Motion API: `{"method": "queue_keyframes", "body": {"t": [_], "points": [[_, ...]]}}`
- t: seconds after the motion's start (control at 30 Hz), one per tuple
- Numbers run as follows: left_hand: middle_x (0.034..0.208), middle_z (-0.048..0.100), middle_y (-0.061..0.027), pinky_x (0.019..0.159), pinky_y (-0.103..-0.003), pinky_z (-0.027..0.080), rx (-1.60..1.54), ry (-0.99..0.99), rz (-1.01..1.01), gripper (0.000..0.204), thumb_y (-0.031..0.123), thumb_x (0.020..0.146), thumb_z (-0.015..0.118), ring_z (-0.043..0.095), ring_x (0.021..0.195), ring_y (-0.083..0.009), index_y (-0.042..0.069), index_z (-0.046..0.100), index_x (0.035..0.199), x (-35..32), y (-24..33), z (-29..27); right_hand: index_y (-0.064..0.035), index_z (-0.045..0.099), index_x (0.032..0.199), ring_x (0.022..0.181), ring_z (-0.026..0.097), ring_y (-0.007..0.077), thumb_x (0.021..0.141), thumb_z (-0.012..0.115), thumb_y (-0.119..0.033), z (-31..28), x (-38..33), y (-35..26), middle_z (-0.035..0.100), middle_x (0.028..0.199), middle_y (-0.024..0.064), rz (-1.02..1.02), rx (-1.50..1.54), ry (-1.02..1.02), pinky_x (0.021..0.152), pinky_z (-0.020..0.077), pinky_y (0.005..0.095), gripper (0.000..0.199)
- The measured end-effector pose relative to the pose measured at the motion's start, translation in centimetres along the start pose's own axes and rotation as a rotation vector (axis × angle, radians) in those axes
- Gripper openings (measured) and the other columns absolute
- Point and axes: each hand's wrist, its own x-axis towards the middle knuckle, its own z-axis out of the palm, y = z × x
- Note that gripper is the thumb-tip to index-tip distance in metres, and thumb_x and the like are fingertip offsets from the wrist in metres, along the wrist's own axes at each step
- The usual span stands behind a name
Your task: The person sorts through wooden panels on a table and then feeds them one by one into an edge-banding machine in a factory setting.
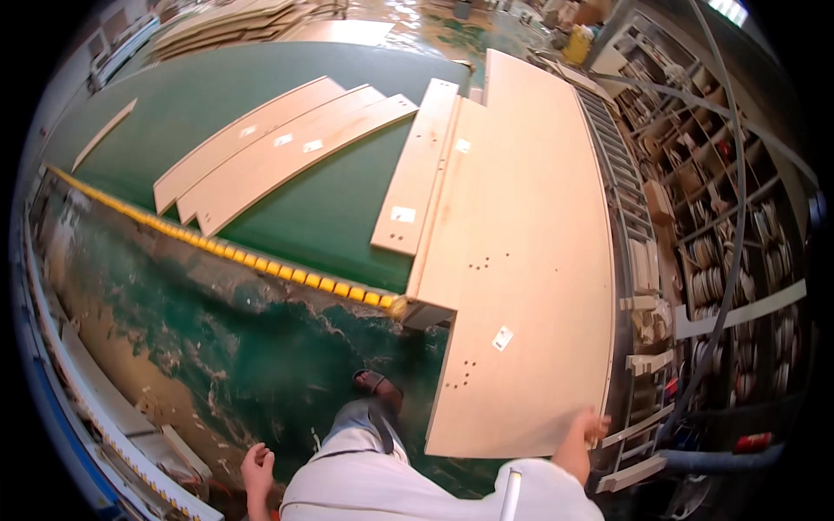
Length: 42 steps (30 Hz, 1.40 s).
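A large light wooden panel (530, 200) stretches along my right side, with small drilled holes and white labels. Its near end juts past the green belt table. At its near right corner is my right hand (592, 425), fingers curled at the panel's edge; my body and the angle partly hide the grip. My left hand (257, 469) hangs low at my left, fingers loosely bent and apart, holding nothing. A narrower drilled board (415, 169) lies along the panel's left edge. Three overlapping boards (282, 148) rest farther left on the green belt (304, 230).
A thin strip (104, 133) lies at the belt's far left. Yellow rollers (261, 265) line its near edge. Right of the panel runs a roller conveyor (612, 156), then shelves holding rolls of edging (721, 252). Stacked boards (221, 26) stand behind. A long rail (95, 425) runs at left.
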Motion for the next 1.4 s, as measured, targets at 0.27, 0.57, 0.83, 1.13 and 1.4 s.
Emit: {"method": "queue_keyframes", "body": {"t": [0.27, 0.57, 0.83, 1.13, 1.4], "points": [[0.095, 0.074, -0.0158, 0.076, -0.035, 0.056, 0.187, -0.360, 0.547, 0.020, 0.015, 0.090, 0.069, 0.073, 0.084, -0.0269, 0.002, 0.071, 0.105, 9.7, 26.3, 14.7, -0.0053, 0.049, 0.146, 0.141, 0.038, 0.0416, 0.096, 0.055, -0.061, 2.6, 5.9, 7.9, 0.049, 0.146, 0.0254, -0.062, 0.116, 0.056, 0.116, 0.0305, 0.0527, 0.075], [0.128, 0.062, -0.0180, 0.105, -0.046, 0.044, 0.302, -0.056, 0.964, 0.046, 0.024, 0.086, 0.072, 0.054, 0.123, -0.0378, 0.003, 0.061, 0.124, 22.3, 45.4, 34.9, -0.0036, 0.052, 0.142, 0.132, 0.049, 0.0403, 0.095, 0.066, -0.035, 4.6, 9.5, 8.8, 0.051, 0.144, 0.0247, 0.009, 0.110, 0.439, 0.109, 0.0409, 0.0521, 0.058], [0.143, 0.051, -0.0125, 0.116, -0.050, 0.031, 0.710, 0.244, 0.845, 0.059, 0.035, 0.084, 0.073, 0.042, 0.137, -0.0312, 0.009, 0.057, 0.134, 37.0, 48.0, 29.4, -0.0012, 0.071, 0.109, 0.088, 0.064, 0.0117, 0.098, 0.062, -0.010, -6.5, -23.1, -16.5, 0.070, 0.097, 0.0045, -0.986, 1.082, -0.829, 0.082, 0.0513, 0.0262, 0.017], [0.144, 0.050, -0.0106, 0.115, -0.050, 0.031, 0.746, 0.387, 0.543, 0.062, 0.044, 0.084, 0.073, 0.042, 0.137, -0.0308, 0.013, 0.057, 0.136, 57.1, 45.1, 8.0, 0.0005, 0.065, 0.124, 0.104, 0.069, 0.0219, 0.098, 0.064, -0.016, -14.8, -50.2, -31.3, 0.074, 0.111, 0.0123, -1.316, 1.041, -1.209, 0.092, 0.0531, 0.0332, 0.031], [0.162, 0.031, -0.0120, 0.123, -0.058, 0.016, 0.725, 0.238, 0.253, 0.093, 0.059, 0.084, 0.070, 0.021, 0.152, -0.0313, 0.014, 0.032, 0.157, 80.8, 47.3, -6.5, -0.0052, 0.036, 0.154, 0.148, 0.026, 0.0496, 0.096, 0.061, -0.051, -15.2, -81.3, -44.8, 0.039, 0.150, 0.0349, -1.819, 0.632, -0.560, 0.118, 0.0211, 0.0619, 0.079]]}}
